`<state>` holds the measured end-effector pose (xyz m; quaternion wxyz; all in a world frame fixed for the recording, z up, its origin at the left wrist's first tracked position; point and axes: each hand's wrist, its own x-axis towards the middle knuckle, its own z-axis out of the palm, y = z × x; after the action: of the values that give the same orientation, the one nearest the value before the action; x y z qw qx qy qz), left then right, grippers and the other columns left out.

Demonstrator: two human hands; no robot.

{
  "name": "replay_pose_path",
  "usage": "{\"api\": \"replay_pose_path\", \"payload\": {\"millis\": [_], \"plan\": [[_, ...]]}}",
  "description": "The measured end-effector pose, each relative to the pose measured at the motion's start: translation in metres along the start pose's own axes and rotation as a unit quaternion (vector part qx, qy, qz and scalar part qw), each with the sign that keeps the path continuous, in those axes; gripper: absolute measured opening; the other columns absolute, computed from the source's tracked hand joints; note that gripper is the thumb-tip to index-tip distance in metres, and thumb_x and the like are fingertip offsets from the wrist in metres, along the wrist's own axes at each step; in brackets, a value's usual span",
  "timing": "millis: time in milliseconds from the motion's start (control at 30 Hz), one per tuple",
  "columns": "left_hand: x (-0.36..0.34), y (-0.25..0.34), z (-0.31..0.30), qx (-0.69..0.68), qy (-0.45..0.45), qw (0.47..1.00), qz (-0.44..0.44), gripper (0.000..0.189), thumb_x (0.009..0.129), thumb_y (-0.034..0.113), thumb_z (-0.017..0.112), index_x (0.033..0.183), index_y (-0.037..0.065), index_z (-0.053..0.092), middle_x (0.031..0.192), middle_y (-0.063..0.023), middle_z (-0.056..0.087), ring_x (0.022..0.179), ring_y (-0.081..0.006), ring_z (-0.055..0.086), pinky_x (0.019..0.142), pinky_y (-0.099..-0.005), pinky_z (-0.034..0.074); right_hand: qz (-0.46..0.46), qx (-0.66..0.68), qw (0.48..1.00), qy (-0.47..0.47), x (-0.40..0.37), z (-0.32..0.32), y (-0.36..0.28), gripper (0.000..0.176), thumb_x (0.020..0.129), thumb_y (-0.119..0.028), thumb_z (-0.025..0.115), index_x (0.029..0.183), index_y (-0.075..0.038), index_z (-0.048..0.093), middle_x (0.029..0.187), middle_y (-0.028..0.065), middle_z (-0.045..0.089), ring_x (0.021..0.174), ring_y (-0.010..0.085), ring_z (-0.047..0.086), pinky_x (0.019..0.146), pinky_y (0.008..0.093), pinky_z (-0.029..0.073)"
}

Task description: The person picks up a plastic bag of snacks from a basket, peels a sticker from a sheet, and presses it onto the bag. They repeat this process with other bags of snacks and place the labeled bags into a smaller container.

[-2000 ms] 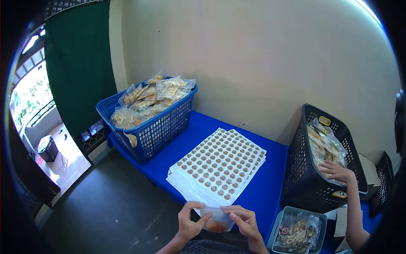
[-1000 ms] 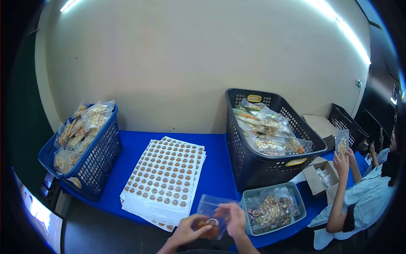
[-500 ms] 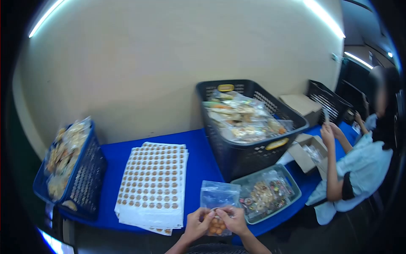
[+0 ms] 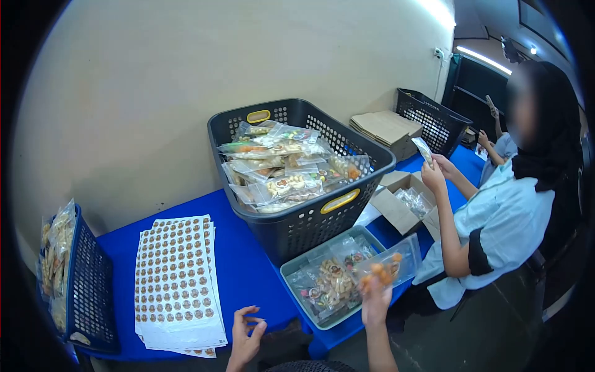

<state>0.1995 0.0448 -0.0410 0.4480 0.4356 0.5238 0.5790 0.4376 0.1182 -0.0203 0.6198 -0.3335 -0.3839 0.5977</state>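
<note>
My right hand grips the lower part of a clear zip bag with round orange snacks in it, slightly blurred by motion. The bag is tilted above the right edge of a grey-green tray, which holds several filled snack bags. My left hand is empty, fingers apart and curved, near the table's front edge. Just left of it lie stacked sheets of round brown stickers on the blue cloth.
A large black basket full of snack bags stands behind the tray. A blue basket is at the left. On the right are an open carton, flat cardboard, another black basket and a person holding a small packet.
My left hand has let go of the zip bag. My right hand has carried it rightward and up to the tray's right side. The view has turned right.
</note>
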Motion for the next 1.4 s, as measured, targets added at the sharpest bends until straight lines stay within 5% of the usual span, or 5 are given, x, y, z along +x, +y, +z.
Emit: {"api": "replay_pose_path", "payload": {"millis": [133, 367, 633, 800, 1400], "plan": [[0.006, -0.008, -0.004, 0.021, 0.059, 0.998, -0.006, 0.038, 0.079, 0.007, 0.051, 0.112, 0.001, 0.034, 0.105, -0.0131, 0.042, 0.080, -0.0156, 0.051, 0.069, -0.0272, 0.046, 0.087, -0.188, 0.951, -0.230, -0.017, -0.027, 0.009, 0.049, 0.075, -0.018, 0.064, 0.114, -0.001, 0.040, 0.091, 0.0062, 0.055, 0.075, 0.0131, 0.056, 0.071, 0.0268, 0.046], [-0.005, -0.002, 0.001, 0.006, 0.160, 0.987, -0.013, 0.036, 0.082, 0.013, 0.052, 0.114, 0.003, 0.039, 0.107, -0.0101, 0.047, 0.089, -0.0157, 0.050, 0.078, -0.0277, 0.042, -0.034, -0.015, 0.996, 0.084, 0.044, -0.039, -0.035, 0.037, 0.077, -0.010, 0.058, 0.108, 0.000, 0.041, 0.082, 0.0049, 0.055, 0.058, 0.0079, 0.051, 0.041, 0.0202, 0.041], [-0.025, 0.003, 0.009, -0.009, 0.229, 0.972, 0.044, 0.035, 0.079, 0.003, 0.049, 0.110, -0.001, 0.034, 0.104, -0.0117, 0.043, 0.078, -0.0148, 0.052, 0.067, -0.0251, 0.045, 0.001, -0.065, 0.995, -0.079, 0.129, 0.020, -0.089, 0.063, 0.072, -0.021, 0.066, 0.120, 0.001, 0.031, 0.104, 0.0104, 0.051, 0.086, 0.0138, 0.055, 0.067, 0.0214, 0.048], [-0.043, 0.005, 0.000, 0.005, 0.263, 0.963, 0.061, 0.034, 0.079, 0.002, 0.048, 0.110, -0.001, 0.035, 0.104, -0.0110, 0.043, 0.077, -0.0148, 0.053, 0.066, -0.0247, 0.045, -0.155, 0.119, 0.955, -0.225, 0.145, 0.044, -0.090, 0.104, 0.066, -0.021, 0.072, 0.132, -0.001, -0.006, 0.139, 0.0135, -0.002, 0.128, 0.0282, 0.012, 0.103, 0.0381, 0.011], [-0.144, 0.023, -0.106, -0.040, 0.350, 0.930, 0.105, 0.065, 0.069, 0.008, 0.067, 0.119, 0.001, 0.026, 0.118, -0.0133, 0.035, 0.100, -0.0209, 0.047, 0.079, -0.0300, 0.043, 0.171, 0.056, 0.909, -0.377, -0.022, 0.139, 0.067, 0.061, 0.071, -0.006, 0.062, 0.123, -0.001, 0.030, 0.126, 0.0128, 0.034, 0.108, 0.0244, 0.043, 0.090, 0.0341, 0.036]]}}
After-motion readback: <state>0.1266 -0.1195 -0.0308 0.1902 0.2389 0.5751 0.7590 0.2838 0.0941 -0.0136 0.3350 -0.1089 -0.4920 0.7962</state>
